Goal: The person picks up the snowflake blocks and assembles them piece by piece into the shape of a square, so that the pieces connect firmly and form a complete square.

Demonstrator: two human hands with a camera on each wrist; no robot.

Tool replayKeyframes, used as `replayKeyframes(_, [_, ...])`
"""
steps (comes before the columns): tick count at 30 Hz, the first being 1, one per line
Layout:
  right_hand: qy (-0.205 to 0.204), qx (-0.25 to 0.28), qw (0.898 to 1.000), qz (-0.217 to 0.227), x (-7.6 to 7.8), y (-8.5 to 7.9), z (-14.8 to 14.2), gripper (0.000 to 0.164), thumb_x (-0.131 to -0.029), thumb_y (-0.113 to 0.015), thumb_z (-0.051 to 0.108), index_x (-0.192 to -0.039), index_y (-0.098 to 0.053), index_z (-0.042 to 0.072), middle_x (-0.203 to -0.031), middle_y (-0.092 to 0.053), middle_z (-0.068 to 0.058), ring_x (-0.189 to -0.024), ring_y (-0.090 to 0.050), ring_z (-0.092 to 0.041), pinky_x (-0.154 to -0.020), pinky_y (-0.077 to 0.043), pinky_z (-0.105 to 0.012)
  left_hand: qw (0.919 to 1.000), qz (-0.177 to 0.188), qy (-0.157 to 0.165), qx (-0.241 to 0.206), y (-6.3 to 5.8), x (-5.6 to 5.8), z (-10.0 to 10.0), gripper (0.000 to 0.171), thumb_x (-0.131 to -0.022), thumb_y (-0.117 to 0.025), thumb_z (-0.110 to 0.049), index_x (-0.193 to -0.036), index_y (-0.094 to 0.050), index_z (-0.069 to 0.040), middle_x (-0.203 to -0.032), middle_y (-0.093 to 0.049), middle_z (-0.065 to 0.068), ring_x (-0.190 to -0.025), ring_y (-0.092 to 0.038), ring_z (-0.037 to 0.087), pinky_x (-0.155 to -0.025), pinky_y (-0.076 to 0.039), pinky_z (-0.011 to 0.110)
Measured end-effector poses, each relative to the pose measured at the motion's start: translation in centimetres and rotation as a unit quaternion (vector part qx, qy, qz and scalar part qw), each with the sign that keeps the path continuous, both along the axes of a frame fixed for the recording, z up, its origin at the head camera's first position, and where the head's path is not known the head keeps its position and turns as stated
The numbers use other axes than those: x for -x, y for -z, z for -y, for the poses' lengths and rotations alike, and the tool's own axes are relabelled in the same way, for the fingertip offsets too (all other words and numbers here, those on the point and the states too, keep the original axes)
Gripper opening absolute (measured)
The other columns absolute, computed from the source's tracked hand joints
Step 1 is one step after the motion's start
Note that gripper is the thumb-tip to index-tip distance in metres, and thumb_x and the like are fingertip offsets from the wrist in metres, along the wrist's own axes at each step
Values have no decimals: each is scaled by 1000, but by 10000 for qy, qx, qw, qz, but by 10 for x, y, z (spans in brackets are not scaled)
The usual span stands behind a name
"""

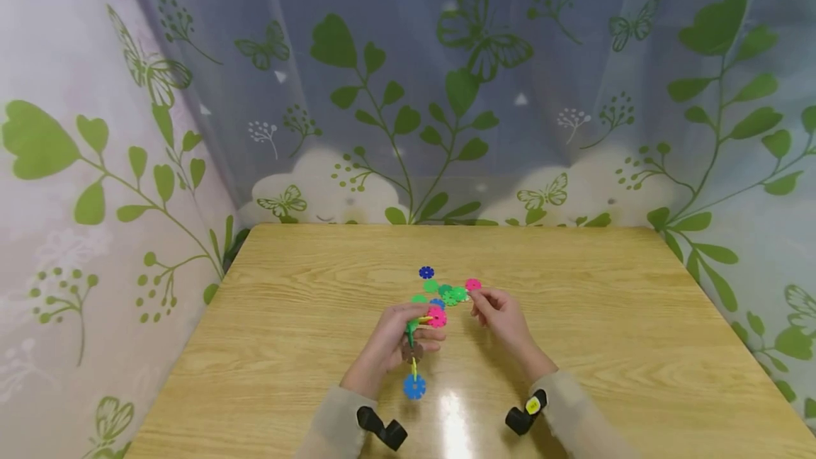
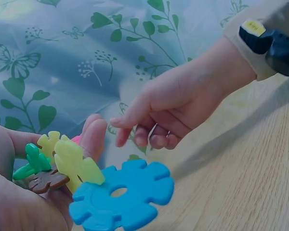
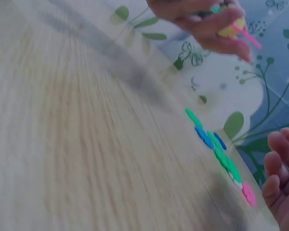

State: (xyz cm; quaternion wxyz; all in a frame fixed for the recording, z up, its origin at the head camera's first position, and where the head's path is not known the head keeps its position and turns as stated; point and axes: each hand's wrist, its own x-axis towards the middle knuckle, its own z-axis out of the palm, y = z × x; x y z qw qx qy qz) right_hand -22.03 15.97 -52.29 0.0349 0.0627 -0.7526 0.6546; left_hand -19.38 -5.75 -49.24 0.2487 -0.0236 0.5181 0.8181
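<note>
Three sides of printed curtain [image 1: 408, 119], patterned with green leaves and butterflies, rose around a wood-grain table [image 1: 287, 346], its surface catching a bright reflection on the near side. Two beige sleeves [image 1: 333, 427] reached in from that side, each with a black wrist device [image 1: 384, 430]; the right one bore a yellow label [image 1: 533, 406].

The person's left hand [image 1: 387, 337], raised above the surface, gripped a chain of linked discs [image 1: 413, 355] between thumb and fingers. The right hand [image 1: 506, 316] hovered beside a cluster of loose pieces, its fingers loosely bent and a narrow gap between thumb and forefinger; whether a fingertip touched a piece could not be told.

The chain ran from a pink disc [image 1: 440, 321] at the left fingertips, past yellow, green and brown pieces, to a second yellow disc [image 2: 73, 156] and a notched blue disc [image 2: 144, 192], the end nearest the sleeves.

The loose pieces lay toward the far edge, about midway between the surface's left and right edges: green discs [image 1: 454, 296], a mid-blue disc [image 1: 437, 302], a dark blue disc [image 1: 422, 272] closest to the far edge and a bright pink disc [image 1: 473, 283] just beside the right fingertips. Smallest of all, a white sliver [image 3: 236, 183] showed beside the greens.
</note>
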Motion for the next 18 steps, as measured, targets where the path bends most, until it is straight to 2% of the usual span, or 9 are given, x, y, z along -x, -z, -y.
replayKeyframes(3, [290, -271, 9992, 78, 8, 1, -7, 27, -92, -60, 16, -100, -63, -10, -73, -59, -17, -56, -51, -21, -44, -43, -21, 10000, 5, 5, -72, 0, -1, 0, 48, -94, -54, -22, -131, -43, 5, -113, -59, 22, -70, -68, 22, -66, -58, 37])
replayKeyframes(7, [505, -1044, 9933, -24, 17, 0, -13, 23, -91, -62, 13, -105, -65, -4, -83, -62, -18, -65, -55, -28, -47, -45, -22, 9998, -51, 41, -177, 2, -2, 1, 47, -95, -53, -22, -131, -42, 6, -117, -56, 23, -71, -68, 22, -66, -58, 36])
replayKeyframes(11, [566, -1870, 9806, -135, 27, 1, -14, 25, -90, -62, 15, -111, -65, 0, -93, -64, -12, -75, -57, -23, -58, -50, -26, 9995, -177, 105, -257, 2, -3, 2, 47, -96, -51, -23, -131, -40, 6, -118, -55, 22, -71, -68, 21, -63, -59, 33])
replayKeyframes(14, [523, -2267, 9725, -93, 35, 3, -14, 29, -90, -61, 14, -116, -62, 0, -98, -63, -13, -81, -59, -24, -65, -53, -33, 9994, -181, 131, -253, 1, -3, 2, 48, -96, -51, -25, -133, -41, 5, -120, -55, 20, -71, -68, 20, -60, -58, 30])
replayKeyframes(18, [586, -2987, 9525, -105, 43, 5, -13, 32, -89, -63, 14, -116, -62, -2, -100, -63, -17, -89, -60, -29, -74, -53, -42, 9996, -139, 154, -210, -1, -3, 0, 50, -96, -50, -26, -135, -40, 5, -125, -53, 18, -72, -68, 19, -57, -58, 28])
